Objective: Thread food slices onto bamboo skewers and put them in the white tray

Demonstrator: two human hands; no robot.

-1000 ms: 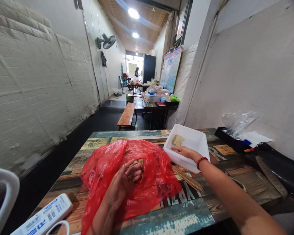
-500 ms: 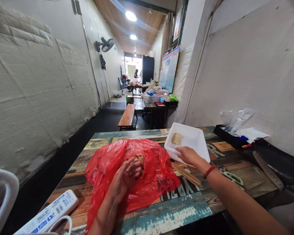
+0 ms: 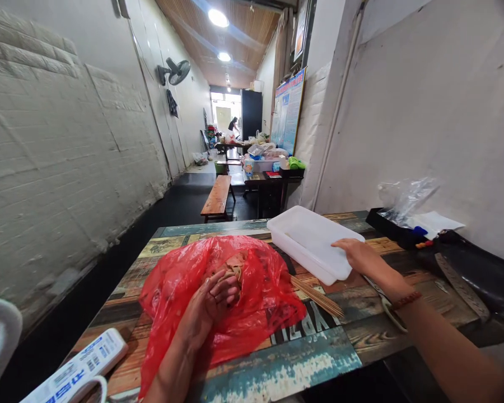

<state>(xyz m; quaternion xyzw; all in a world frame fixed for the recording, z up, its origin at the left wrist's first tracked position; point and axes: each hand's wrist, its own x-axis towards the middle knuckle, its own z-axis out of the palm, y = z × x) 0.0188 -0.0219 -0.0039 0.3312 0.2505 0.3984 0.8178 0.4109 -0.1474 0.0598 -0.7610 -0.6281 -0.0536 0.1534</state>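
Observation:
My left hand (image 3: pixel 212 302) lies palm up on a red plastic bag (image 3: pixel 260 305), its fingers loosely curled and apart. Thin, flat brownish-pink food pieces (image 3: pixel 236 263) show in the bag's opening, just past the fingertips. My right hand (image 3: pixel 367 263) grips the right rim of a white plastic tub (image 3: pixel 294 218), fingers over the edge. The tub's near wall hides part of its floor. Between bag and tub lies a bundle of thin wooden skewers (image 3: pixel 317 295). Scissors (image 3: pixel 388 308) lie under my right wrist, partly covered.
A white power strip (image 3: pixel 82 364) sits at the table's left front corner. On the right are a black tray (image 3: pixel 382 224) with clear plastic and a black bag (image 3: pixel 466 268). Beyond the table stand a wooden bench (image 3: pixel 217 196), another loaded table, and a distant person (image 3: pixel 233 124).
My right hand has moved right, from the tub's near side to its right rim. The tub has turned, and the skewered flat pieces seen in it are out of sight. My left hand stays put.

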